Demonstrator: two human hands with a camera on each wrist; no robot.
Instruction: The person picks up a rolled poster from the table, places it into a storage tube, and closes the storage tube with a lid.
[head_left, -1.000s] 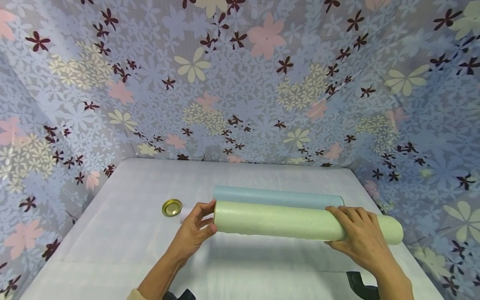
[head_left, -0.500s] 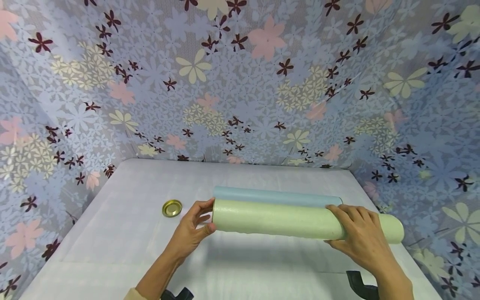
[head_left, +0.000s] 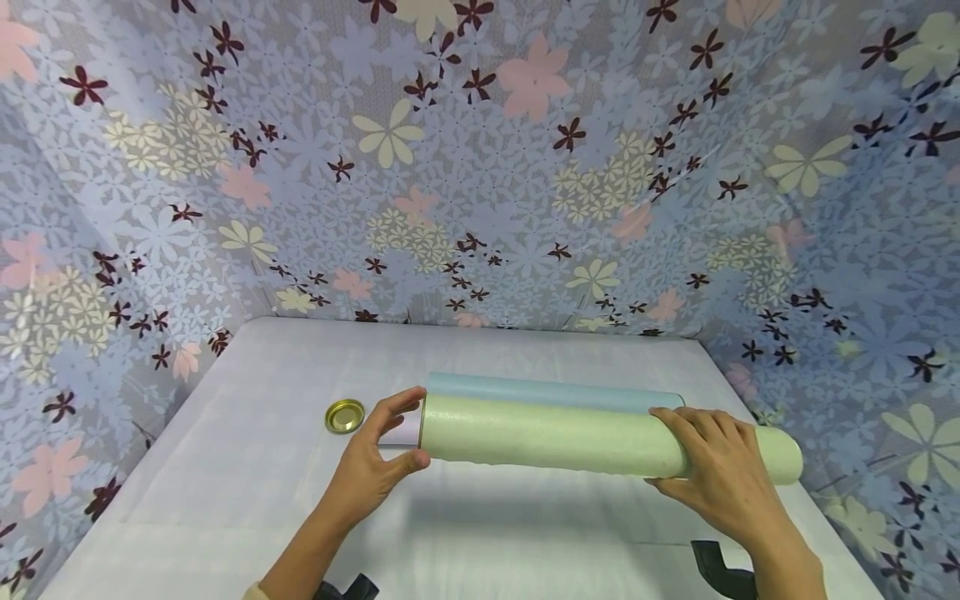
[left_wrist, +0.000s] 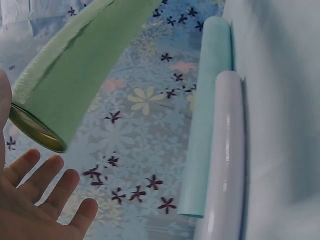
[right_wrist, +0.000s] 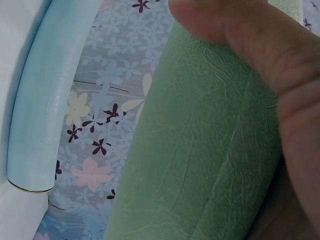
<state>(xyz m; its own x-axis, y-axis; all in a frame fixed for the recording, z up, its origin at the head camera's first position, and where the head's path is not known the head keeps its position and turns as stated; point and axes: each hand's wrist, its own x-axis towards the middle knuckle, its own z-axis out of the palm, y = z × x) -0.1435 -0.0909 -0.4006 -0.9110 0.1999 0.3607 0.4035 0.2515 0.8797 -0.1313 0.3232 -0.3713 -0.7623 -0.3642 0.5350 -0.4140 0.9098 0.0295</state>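
A long pale green cardboard tube (head_left: 547,433) with a wrinkled surface is held up above the table, nearly level. My right hand (head_left: 716,458) grips it towards its right end; in the right wrist view the thumb (right_wrist: 225,22) lies across it. At the tube's left end, my left hand (head_left: 375,454) is spread, with thumb and forefinger close to the rim. In the left wrist view its fingers (left_wrist: 60,187) stand straight and apart from that end, where a gold metal cap (left_wrist: 37,131) shows. Whether the thumb touches the tube, I cannot tell.
Behind the green tube lies a light blue tube (head_left: 555,390). A shiny lavender tube (left_wrist: 227,155) lies alongside it, mostly hidden in the head view. To the left, a round gold lid (head_left: 344,416) rests on the white table (head_left: 225,467). Flowered cloth (head_left: 480,167) hangs around the table.
My left hand has spread and drawn slightly left and up, uncovering part of the lavender tube. The green tube has shifted a little left and upward; my right hand keeps its grip.
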